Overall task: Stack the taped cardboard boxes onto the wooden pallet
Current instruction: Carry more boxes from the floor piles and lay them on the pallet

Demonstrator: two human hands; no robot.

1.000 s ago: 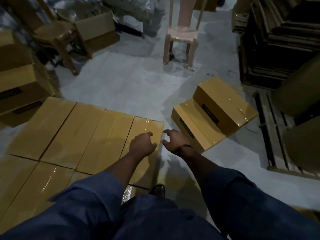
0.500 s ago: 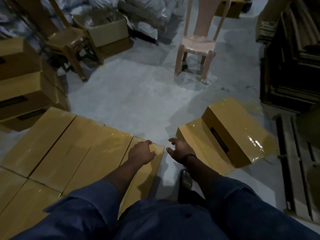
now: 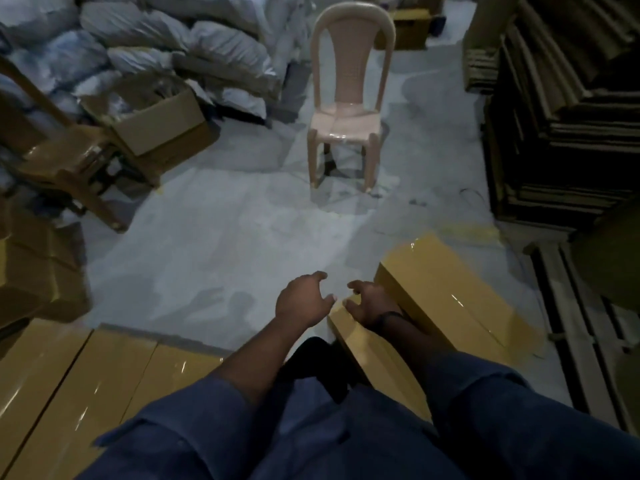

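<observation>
Here, the left hand (image 3: 304, 301) and right hand (image 3: 372, 303) hover open and empty by the top box (image 3: 450, 285); gripping opposite ends should steady its lift to the pallet (image 3: 568, 306).

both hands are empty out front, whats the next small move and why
Probably shift both hands right and take hold of the upper taped box by its ends. The left hand is over bare floor, the right hand at the near corner of the lower box, neither holding anything, and the wooden pallet lies just past that pair.
</observation>
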